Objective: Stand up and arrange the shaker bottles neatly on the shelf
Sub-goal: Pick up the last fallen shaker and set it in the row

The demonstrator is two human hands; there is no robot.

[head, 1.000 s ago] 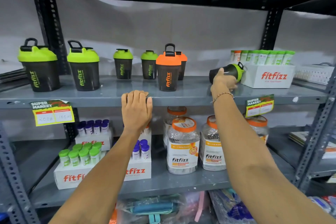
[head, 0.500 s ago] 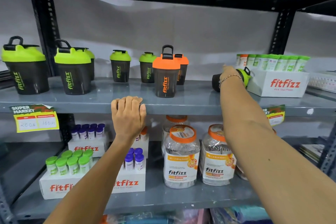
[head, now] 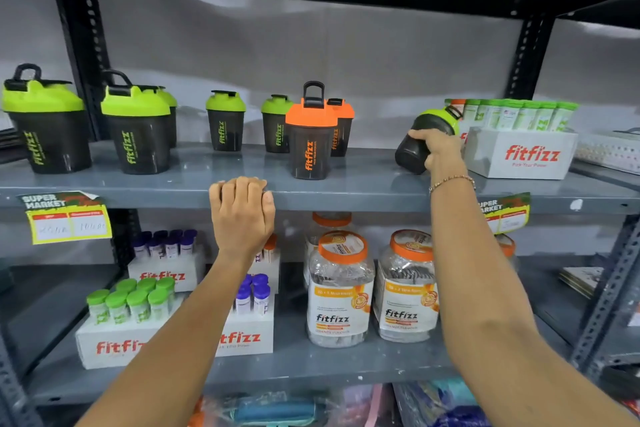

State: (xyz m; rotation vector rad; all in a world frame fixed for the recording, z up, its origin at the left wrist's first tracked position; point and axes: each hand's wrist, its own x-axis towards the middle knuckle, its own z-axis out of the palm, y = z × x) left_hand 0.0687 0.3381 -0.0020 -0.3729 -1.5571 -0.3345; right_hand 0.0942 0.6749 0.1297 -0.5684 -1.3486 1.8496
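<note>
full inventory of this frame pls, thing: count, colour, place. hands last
Green-lid shakers: six upright (one half hidden) plus a tilted shaker, black bodies, upper shelf.
Orange-lid shakers: two, black bodies, upper shelf centre, one behind the other.
Tube box: one, white, green-capped tubes, upper shelf right.
Basket: one, white, far right.
Price tags: two, yellow, shelf edge.
Jars: at least four, clear, orange lids, lower shelf.
Lower tube boxes: about four, white, green or purple caps, lower shelf left.
Left hand: rests on the upper shelf edge.
Right hand: grips the tilted shaker, bracelet on the wrist.
</note>
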